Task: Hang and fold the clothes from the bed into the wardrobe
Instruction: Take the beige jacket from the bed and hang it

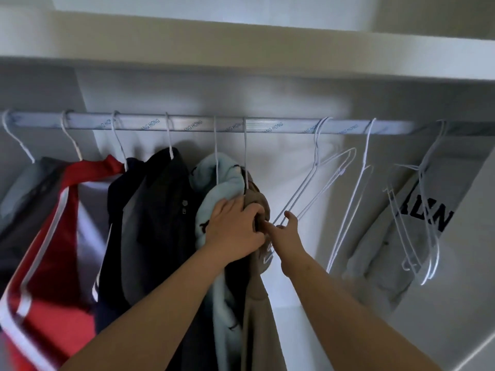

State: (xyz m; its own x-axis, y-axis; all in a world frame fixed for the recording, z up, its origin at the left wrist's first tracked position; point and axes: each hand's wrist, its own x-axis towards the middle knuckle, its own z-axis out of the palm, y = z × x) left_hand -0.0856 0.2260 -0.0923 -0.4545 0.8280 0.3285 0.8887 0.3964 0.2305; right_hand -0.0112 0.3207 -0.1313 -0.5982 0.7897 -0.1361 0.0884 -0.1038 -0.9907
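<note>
In the wardrobe [289, 89], left hand [233, 231] fingers [250, 210] curl over the brown garment [258, 330].

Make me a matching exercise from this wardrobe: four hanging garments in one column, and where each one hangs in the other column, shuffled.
Garments
1. red garment
2. light blue garment
3. brown garment
4. grey sweatshirt

Places
A. far right, behind empty hangers
B. the left hand curls its fingers over it
C. towards the left end of the rail
D. between the dark jacket and the brown garment

Pairs: 1-C, 2-D, 3-B, 4-A
</note>
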